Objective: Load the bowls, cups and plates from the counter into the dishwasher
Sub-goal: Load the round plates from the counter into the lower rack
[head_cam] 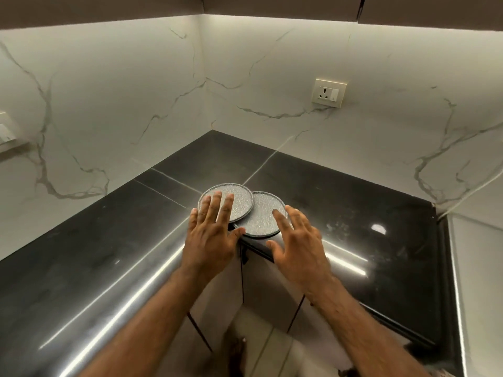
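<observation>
A black polished counter (81, 268) wraps an inner corner beneath a white veined wall (109, 91), a switch (5, 133) at far left. Two round speckled grey plates lie flat, faces up, at the counter's inner corner edge; being round, they point no particular way. The left hand (211, 235) reaches over the left plate (239, 198), palm down, its fingers (216, 205) straight and spread above the near rim; whether they touch it cannot be told. The left plate overlaps the rim of the right plate (261, 216). The right hand (299, 248) is at that plate's right edge, fingers (280, 221) spread and loosely bent, holding nothing. One socket (329, 93) sits on the wall behind.
</observation>
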`<state>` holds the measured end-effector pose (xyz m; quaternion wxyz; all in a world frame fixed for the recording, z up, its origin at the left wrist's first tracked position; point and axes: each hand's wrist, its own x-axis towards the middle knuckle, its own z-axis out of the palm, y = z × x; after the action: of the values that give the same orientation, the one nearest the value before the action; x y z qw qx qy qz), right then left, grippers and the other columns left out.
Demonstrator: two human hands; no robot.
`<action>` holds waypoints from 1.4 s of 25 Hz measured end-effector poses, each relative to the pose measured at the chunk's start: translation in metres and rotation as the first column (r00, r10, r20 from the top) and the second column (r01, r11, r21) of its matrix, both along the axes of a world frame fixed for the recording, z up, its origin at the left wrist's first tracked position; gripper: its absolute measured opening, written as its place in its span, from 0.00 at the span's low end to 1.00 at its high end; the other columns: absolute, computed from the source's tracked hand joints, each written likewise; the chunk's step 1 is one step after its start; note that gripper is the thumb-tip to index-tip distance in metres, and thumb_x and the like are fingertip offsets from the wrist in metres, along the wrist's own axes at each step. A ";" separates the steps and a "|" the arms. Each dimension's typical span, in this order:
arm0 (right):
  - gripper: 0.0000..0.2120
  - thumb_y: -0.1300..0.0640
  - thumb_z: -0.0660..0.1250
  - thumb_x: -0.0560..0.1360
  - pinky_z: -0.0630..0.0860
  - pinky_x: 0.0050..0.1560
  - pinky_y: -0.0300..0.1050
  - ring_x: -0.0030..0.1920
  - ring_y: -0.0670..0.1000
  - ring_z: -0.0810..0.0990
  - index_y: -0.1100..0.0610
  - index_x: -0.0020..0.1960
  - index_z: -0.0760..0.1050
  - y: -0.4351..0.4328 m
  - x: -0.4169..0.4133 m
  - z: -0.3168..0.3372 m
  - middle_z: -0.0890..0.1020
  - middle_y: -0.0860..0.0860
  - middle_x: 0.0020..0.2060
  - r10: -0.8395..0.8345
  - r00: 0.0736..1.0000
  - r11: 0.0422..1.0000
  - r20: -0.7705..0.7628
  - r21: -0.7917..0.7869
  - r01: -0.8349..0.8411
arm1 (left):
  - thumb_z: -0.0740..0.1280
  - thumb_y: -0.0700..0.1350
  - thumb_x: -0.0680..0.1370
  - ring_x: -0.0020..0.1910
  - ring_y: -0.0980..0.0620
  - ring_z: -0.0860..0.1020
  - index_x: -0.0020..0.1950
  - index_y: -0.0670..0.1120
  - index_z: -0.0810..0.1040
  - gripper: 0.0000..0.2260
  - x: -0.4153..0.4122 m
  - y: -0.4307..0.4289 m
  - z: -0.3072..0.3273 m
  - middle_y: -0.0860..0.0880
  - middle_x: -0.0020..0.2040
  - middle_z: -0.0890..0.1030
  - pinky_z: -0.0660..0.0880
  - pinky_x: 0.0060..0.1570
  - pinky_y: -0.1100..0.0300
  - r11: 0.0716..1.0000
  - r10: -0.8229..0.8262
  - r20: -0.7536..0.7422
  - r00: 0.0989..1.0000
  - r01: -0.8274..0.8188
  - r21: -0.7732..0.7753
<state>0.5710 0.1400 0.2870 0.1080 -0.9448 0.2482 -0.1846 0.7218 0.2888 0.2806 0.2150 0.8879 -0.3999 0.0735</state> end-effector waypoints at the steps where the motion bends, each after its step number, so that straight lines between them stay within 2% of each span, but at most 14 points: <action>1: 0.35 0.44 0.70 0.76 0.67 0.73 0.59 0.78 0.55 0.61 0.50 0.79 0.61 -0.009 0.015 -0.006 0.64 0.55 0.78 -0.004 1.000 1.000 -0.013 0.004 0.004 | 0.57 0.64 0.83 0.83 0.50 0.40 0.84 0.58 0.43 0.35 0.014 -0.011 -0.007 0.51 0.85 0.44 0.43 0.82 0.45 1.000 -0.001 -0.010 1.000 0.001 0.022; 8: 0.35 0.43 0.68 0.78 0.64 0.75 0.58 0.79 0.56 0.59 0.49 0.80 0.57 -0.077 0.135 -0.049 0.62 0.55 0.79 -0.029 0.987 0.999 -0.155 0.026 0.033 | 0.56 0.64 0.83 0.84 0.46 0.45 0.84 0.54 0.50 0.33 0.135 -0.089 -0.067 0.47 0.85 0.49 0.46 0.81 0.43 0.988 0.048 -0.090 0.995 -0.034 0.151; 11: 0.36 0.44 0.67 0.78 0.63 0.74 0.58 0.78 0.56 0.59 0.49 0.80 0.56 -0.098 0.178 -0.066 0.61 0.56 0.79 -0.069 0.964 0.995 -0.259 0.055 0.086 | 0.58 0.65 0.82 0.83 0.41 0.51 0.84 0.49 0.54 0.35 0.180 -0.107 -0.096 0.41 0.84 0.54 0.53 0.79 0.40 0.963 0.134 -0.126 0.983 -0.099 0.252; 15: 0.40 0.50 0.70 0.74 0.71 0.67 0.57 0.74 0.59 0.64 0.50 0.80 0.53 -0.116 0.203 -0.105 0.61 0.58 0.76 -0.198 0.845 0.961 -0.496 0.072 0.267 | 0.64 0.67 0.79 0.72 0.35 0.69 0.81 0.42 0.58 0.40 0.227 -0.113 -0.136 0.34 0.73 0.68 0.71 0.69 0.38 0.899 0.348 -0.275 0.896 -0.235 0.370; 18: 0.45 0.56 0.74 0.71 0.77 0.62 0.53 0.69 0.60 0.68 0.52 0.80 0.52 -0.125 0.206 -0.124 0.61 0.60 0.74 -0.248 0.756 0.888 -0.606 0.169 0.427 | 0.66 0.66 0.78 0.68 0.34 0.71 0.80 0.42 0.57 0.40 0.243 -0.116 -0.151 0.33 0.69 0.69 0.75 0.63 0.37 0.857 0.460 -0.321 0.828 -0.321 0.403; 21: 0.43 0.62 0.72 0.72 0.77 0.58 0.49 0.67 0.60 0.70 0.53 0.80 0.53 -0.135 0.211 -0.124 0.64 0.61 0.71 -0.319 0.737 0.782 -0.596 0.275 0.560 | 0.73 0.58 0.77 0.66 0.32 0.72 0.77 0.40 0.62 0.37 0.256 -0.122 -0.151 0.31 0.66 0.71 0.76 0.60 0.38 0.838 0.530 -0.398 0.749 -0.391 0.380; 24: 0.41 0.68 0.69 0.73 0.79 0.55 0.47 0.67 0.60 0.70 0.51 0.80 0.55 -0.149 0.216 -0.132 0.63 0.61 0.73 -0.421 0.728 0.661 -0.541 0.366 0.655 | 0.77 0.47 0.74 0.61 0.32 0.76 0.69 0.39 0.70 0.29 0.278 -0.124 -0.155 0.32 0.63 0.75 0.80 0.55 0.41 0.791 0.612 -0.499 0.614 -0.488 0.370; 26: 0.40 0.69 0.68 0.71 0.83 0.49 0.48 0.61 0.59 0.76 0.49 0.79 0.58 -0.160 0.213 -0.141 0.67 0.59 0.70 -0.513 0.695 0.533 -0.504 0.448 0.718 | 0.74 0.40 0.73 0.55 0.36 0.80 0.64 0.39 0.74 0.21 0.289 -0.121 -0.158 0.36 0.58 0.78 0.82 0.48 0.44 0.776 0.623 -0.547 0.559 -0.527 0.345; 27: 0.40 0.69 0.68 0.71 0.83 0.42 0.47 0.55 0.56 0.79 0.49 0.78 0.59 -0.165 0.210 -0.144 0.70 0.58 0.66 -0.545 0.684 0.456 -0.484 0.513 0.727 | 0.72 0.38 0.73 0.52 0.37 0.80 0.62 0.40 0.76 0.18 0.293 -0.119 -0.159 0.37 0.56 0.79 0.82 0.46 0.46 0.775 0.621 -0.558 0.551 -0.537 0.333; 29: 0.40 0.70 0.66 0.69 0.76 0.30 0.43 0.47 0.52 0.79 0.51 0.78 0.61 -0.172 0.204 -0.148 0.76 0.56 0.59 -0.588 0.696 0.301 -0.412 0.687 0.661 | 0.69 0.37 0.73 0.47 0.40 0.81 0.57 0.42 0.77 0.13 0.298 -0.114 -0.162 0.40 0.53 0.81 0.81 0.43 0.48 0.781 0.611 -0.562 0.558 -0.541 0.311; 30: 0.40 0.71 0.66 0.68 0.73 0.29 0.42 0.46 0.52 0.78 0.51 0.77 0.62 -0.176 0.202 -0.150 0.78 0.55 0.58 -0.614 0.691 0.212 -0.383 0.763 0.611 | 0.69 0.38 0.72 0.45 0.41 0.81 0.55 0.43 0.77 0.12 0.300 -0.114 -0.164 0.41 0.51 0.81 0.82 0.42 0.49 0.783 0.609 -0.557 0.565 -0.539 0.310; 31: 0.39 0.71 0.65 0.67 0.74 0.32 0.42 0.49 0.52 0.77 0.52 0.76 0.64 -0.181 0.200 -0.151 0.78 0.55 0.60 -0.632 0.680 0.119 -0.371 0.821 0.558 | 0.69 0.38 0.72 0.43 0.43 0.80 0.53 0.44 0.77 0.10 0.301 -0.113 -0.166 0.42 0.49 0.81 0.82 0.40 0.49 0.780 0.614 -0.558 0.558 -0.537 0.322; 33: 0.38 0.72 0.65 0.63 0.81 0.47 0.50 0.57 0.54 0.78 0.54 0.71 0.70 -0.188 0.202 -0.153 0.78 0.57 0.64 -0.645 0.667 -0.047 -0.372 0.891 0.451 | 0.69 0.38 0.72 0.41 0.44 0.80 0.51 0.43 0.77 0.08 0.302 -0.113 -0.170 0.43 0.47 0.81 0.82 0.38 0.49 0.778 0.616 -0.560 0.554 -0.538 0.324; 35: 0.35 0.75 0.65 0.63 0.80 0.57 0.58 0.59 0.56 0.79 0.56 0.69 0.73 -0.191 0.204 -0.154 0.79 0.58 0.62 -0.634 0.679 -0.115 -0.371 0.913 0.391 | 0.69 0.39 0.72 0.39 0.45 0.81 0.48 0.42 0.77 0.05 0.301 -0.112 -0.171 0.43 0.43 0.82 0.82 0.36 0.50 0.782 0.606 -0.582 0.542 -0.542 0.308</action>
<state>0.7750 -0.0512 0.1326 0.6250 -0.4389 0.6385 -0.0953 1.0230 0.1765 0.1099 0.2637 0.9450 0.0115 -0.1932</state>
